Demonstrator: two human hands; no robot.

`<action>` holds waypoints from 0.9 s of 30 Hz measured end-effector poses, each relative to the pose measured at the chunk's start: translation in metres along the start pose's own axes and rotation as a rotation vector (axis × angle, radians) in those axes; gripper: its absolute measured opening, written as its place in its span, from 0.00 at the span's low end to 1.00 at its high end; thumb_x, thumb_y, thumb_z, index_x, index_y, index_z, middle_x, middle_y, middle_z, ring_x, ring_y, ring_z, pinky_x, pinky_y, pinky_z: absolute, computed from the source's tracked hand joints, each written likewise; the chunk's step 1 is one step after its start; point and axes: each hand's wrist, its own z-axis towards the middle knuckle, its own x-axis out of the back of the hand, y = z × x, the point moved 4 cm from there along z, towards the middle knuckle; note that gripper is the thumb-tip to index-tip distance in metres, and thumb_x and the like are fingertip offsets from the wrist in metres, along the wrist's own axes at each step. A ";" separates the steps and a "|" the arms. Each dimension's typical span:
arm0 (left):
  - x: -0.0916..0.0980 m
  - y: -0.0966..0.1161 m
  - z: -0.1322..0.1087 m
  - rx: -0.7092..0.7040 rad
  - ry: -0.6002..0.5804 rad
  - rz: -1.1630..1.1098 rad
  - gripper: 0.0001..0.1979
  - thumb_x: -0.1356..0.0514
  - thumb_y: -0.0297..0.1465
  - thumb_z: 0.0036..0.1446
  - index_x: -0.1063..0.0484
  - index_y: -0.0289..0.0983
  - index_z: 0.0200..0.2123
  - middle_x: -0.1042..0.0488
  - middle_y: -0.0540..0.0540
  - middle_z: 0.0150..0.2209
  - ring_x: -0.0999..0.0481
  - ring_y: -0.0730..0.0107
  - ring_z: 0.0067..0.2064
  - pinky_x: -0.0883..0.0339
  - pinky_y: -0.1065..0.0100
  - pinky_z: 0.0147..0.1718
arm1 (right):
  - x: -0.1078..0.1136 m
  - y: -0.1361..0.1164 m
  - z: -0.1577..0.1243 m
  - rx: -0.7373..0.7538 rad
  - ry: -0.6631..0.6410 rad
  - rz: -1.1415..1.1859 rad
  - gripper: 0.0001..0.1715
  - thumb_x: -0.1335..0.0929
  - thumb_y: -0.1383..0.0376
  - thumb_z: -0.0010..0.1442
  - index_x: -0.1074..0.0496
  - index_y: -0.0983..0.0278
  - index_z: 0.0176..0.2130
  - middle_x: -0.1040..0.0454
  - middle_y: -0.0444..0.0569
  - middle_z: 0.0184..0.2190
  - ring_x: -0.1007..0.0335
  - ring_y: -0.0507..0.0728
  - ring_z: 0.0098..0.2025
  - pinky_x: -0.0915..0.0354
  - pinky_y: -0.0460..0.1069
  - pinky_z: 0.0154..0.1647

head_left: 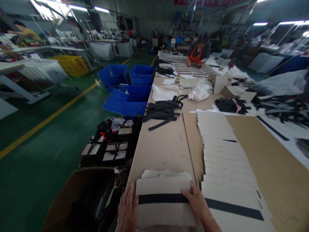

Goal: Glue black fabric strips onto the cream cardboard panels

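A small stack of beige-grey fabric or board panels (pixel 164 216) lies on the near end of the table, its layers slightly offset at the far edge. Across the top panel runs a black strip (pixel 161 198). Flat along the stack's left edge rests my left hand (pixel 127 206), fingers stretched out and touching the side. My right hand (pixel 198 203) grips the right edge, with a fingertip on the strip's end and another digit at the far corner. To the right, a long row of overlapping similar panels (pixel 222 154) is fanned out, with another black strip (pixel 234 208) across the nearest ones.
Black strips (pixel 161 111) lie in a pile farther up the table (pixel 164 141). Beyond are plastic bags (pixel 200 91) and a person in an orange apron (pixel 196 56). Blue bins (pixel 130 96), bundled panels (pixel 116 151) and a dark-lined box (pixel 79 196) stand left of the table.
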 end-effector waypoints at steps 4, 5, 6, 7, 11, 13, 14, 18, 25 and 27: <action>0.003 -0.017 0.050 -0.004 0.102 -0.057 0.27 0.59 0.38 0.67 0.41 0.35 0.64 0.34 0.38 0.62 0.38 0.55 0.65 0.42 0.48 0.63 | 0.005 -0.062 0.031 0.031 -0.105 0.207 0.25 0.29 0.58 0.52 0.29 0.63 0.49 0.19 0.49 0.39 0.23 0.61 0.41 0.29 0.54 0.43; 0.001 -0.018 0.057 -0.001 0.101 -0.052 0.27 0.59 0.38 0.67 0.40 0.34 0.63 0.32 0.38 0.61 0.36 0.55 0.64 0.41 0.48 0.63 | 0.006 -0.077 0.043 0.036 -0.124 0.262 0.26 0.28 0.58 0.53 0.30 0.63 0.50 0.19 0.49 0.39 0.23 0.61 0.40 0.29 0.54 0.42; -0.001 -0.018 0.062 0.004 0.095 -0.046 0.26 0.59 0.38 0.67 0.38 0.34 0.62 0.31 0.38 0.60 0.34 0.54 0.62 0.40 0.47 0.62 | 0.007 -0.090 0.056 0.052 -0.141 0.310 0.28 0.28 0.57 0.53 0.31 0.63 0.52 0.20 0.50 0.39 0.23 0.61 0.39 0.29 0.54 0.40; -0.003 -0.018 0.063 0.010 0.090 -0.041 0.26 0.58 0.38 0.67 0.37 0.33 0.61 0.30 0.38 0.59 0.32 0.54 0.61 0.39 0.47 0.62 | 0.008 -0.101 0.071 0.080 -0.152 0.335 0.30 0.28 0.56 0.54 0.32 0.63 0.53 0.20 0.50 0.40 0.23 0.61 0.38 0.29 0.54 0.40; -0.007 -0.014 0.059 0.028 0.060 -0.010 0.26 0.55 0.39 0.65 0.35 0.31 0.60 0.29 0.36 0.58 0.30 0.53 0.60 0.36 0.50 0.60 | 0.007 -0.116 0.142 0.232 -0.052 0.071 0.29 0.32 0.53 0.56 0.33 0.62 0.55 0.21 0.49 0.40 0.24 0.59 0.39 0.28 0.54 0.41; -0.006 -0.013 0.057 0.058 0.050 0.016 0.27 0.54 0.40 0.65 0.36 0.30 0.61 0.29 0.35 0.58 0.30 0.52 0.60 0.35 0.51 0.59 | 0.003 -0.109 0.178 0.254 0.023 -0.085 0.27 0.32 0.55 0.54 0.30 0.63 0.51 0.21 0.50 0.39 0.25 0.60 0.40 0.30 0.55 0.44; -0.006 -0.013 0.057 0.071 0.046 0.029 0.28 0.54 0.40 0.66 0.38 0.30 0.62 0.29 0.35 0.58 0.30 0.52 0.60 0.35 0.51 0.59 | 0.002 -0.104 0.193 0.250 0.057 -0.132 0.26 0.32 0.56 0.53 0.29 0.65 0.49 0.22 0.51 0.39 0.26 0.61 0.42 0.31 0.57 0.47; -0.003 -0.010 0.057 0.089 0.023 0.064 0.27 0.55 0.40 0.67 0.39 0.31 0.63 0.30 0.36 0.59 0.31 0.53 0.60 0.34 0.51 0.59 | 0.004 -0.083 0.221 0.252 0.229 -0.278 0.29 0.33 0.58 0.52 0.30 0.70 0.51 0.27 0.62 0.48 0.34 0.67 0.54 0.42 0.65 0.60; 0.000 -0.003 0.059 0.117 -0.013 0.059 0.29 0.53 0.42 0.67 0.41 0.31 0.64 0.30 0.35 0.59 0.32 0.52 0.61 0.37 0.51 0.60 | 0.022 -0.015 0.126 0.345 0.259 -0.476 0.29 0.36 0.54 0.58 0.31 0.68 0.54 0.31 0.62 0.52 0.36 0.68 0.56 0.41 0.65 0.61; -0.001 -0.002 0.058 0.126 -0.023 0.057 0.30 0.53 0.43 0.67 0.42 0.30 0.65 0.31 0.35 0.60 0.33 0.51 0.62 0.38 0.51 0.61 | 0.022 0.008 0.096 0.334 0.250 -0.534 0.27 0.37 0.55 0.60 0.31 0.67 0.54 0.30 0.60 0.50 0.34 0.67 0.54 0.36 0.64 0.57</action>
